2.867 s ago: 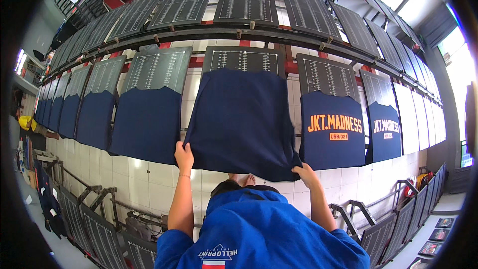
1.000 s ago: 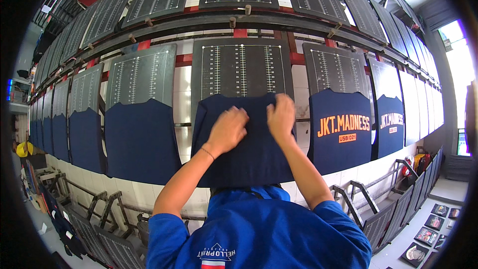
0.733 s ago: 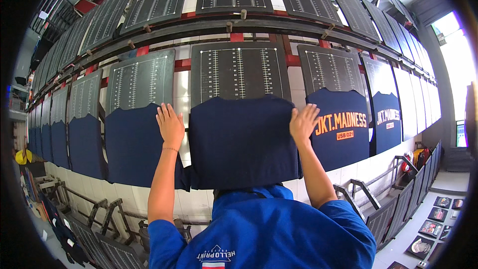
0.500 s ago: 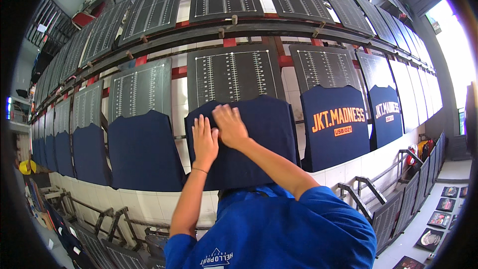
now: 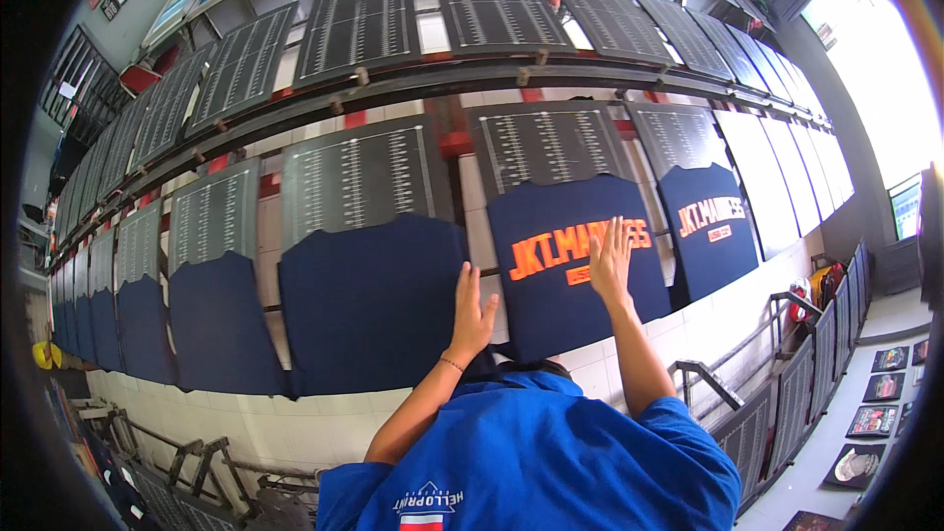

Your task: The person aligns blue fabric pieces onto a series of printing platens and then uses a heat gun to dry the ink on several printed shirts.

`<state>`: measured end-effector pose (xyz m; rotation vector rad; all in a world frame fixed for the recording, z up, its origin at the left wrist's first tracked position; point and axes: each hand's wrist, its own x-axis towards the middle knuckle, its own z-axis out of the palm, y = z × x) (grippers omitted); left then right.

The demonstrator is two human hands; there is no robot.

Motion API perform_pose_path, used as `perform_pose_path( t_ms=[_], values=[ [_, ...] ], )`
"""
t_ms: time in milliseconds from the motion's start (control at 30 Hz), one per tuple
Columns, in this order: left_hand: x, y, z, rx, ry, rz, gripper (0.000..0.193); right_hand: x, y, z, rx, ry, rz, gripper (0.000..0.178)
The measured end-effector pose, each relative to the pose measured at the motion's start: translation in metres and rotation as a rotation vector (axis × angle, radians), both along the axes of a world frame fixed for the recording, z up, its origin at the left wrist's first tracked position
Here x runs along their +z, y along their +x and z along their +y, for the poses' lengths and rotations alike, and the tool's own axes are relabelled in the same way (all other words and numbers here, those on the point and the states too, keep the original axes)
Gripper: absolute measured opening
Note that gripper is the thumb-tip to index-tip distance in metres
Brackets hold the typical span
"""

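Observation:
A navy T-shirt with an orange chest print [image 5: 541,305] is spread on a dark board marked with white scale lines [image 5: 546,143]. My right hand [image 5: 612,265] is held flat over the right part of that print, fingers stretched out; whether it touches the fabric I cannot tell. Beside the right edge of a plain navy T-shirt [image 5: 369,305], at the gap between the two shirts, is my left hand [image 5: 474,317], with fingers straight and thumb apart. Neither hand holds anything.
Farther right lies another printed navy T-shirt [image 5: 710,236]. Several plain shirts [image 5: 216,320] continue leftward on their boards. Behind a long dark rail [image 5: 393,90] stands a second row of boards [image 5: 359,25]. Metal frames [image 5: 713,388] and stacked boards stand at lower right.
My hands have left the plain shirt, where they lay close together, and moved apart. The right is now over the printed shirt, the left near the gap. The view has shifted right.

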<state>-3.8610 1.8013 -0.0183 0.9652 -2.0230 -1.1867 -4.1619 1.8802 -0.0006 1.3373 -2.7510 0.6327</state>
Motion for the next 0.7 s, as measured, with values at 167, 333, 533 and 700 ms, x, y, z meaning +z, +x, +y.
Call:
perform_pose_path(
  t_ms=[167, 333, 533, 700],
  values=[
    [-0.053, -0.049, 0.077, 0.327, 0.258, 0.099, 0.073, 0.040, -0.014, 0.067, 0.170, -0.062, -0.605, 0.032],
    [-0.075, 0.027, 0.200, 0.343, 1.139, 0.422, 0.079, 0.047, 0.011, 0.123, 0.916, 0.659, -1.148, 0.037],
    [0.076, -0.045, 0.213, 0.079, 0.096, -0.024, 0.061, 0.038, 0.060, 0.128, 0.985, 0.489, -1.188, 0.057],
    [0.052, -0.149, 0.159, 0.265, 0.163, -0.164, 0.064, 0.132, -0.018, -0.027, 0.114, -0.014, -1.600, 0.044]
  ],
)
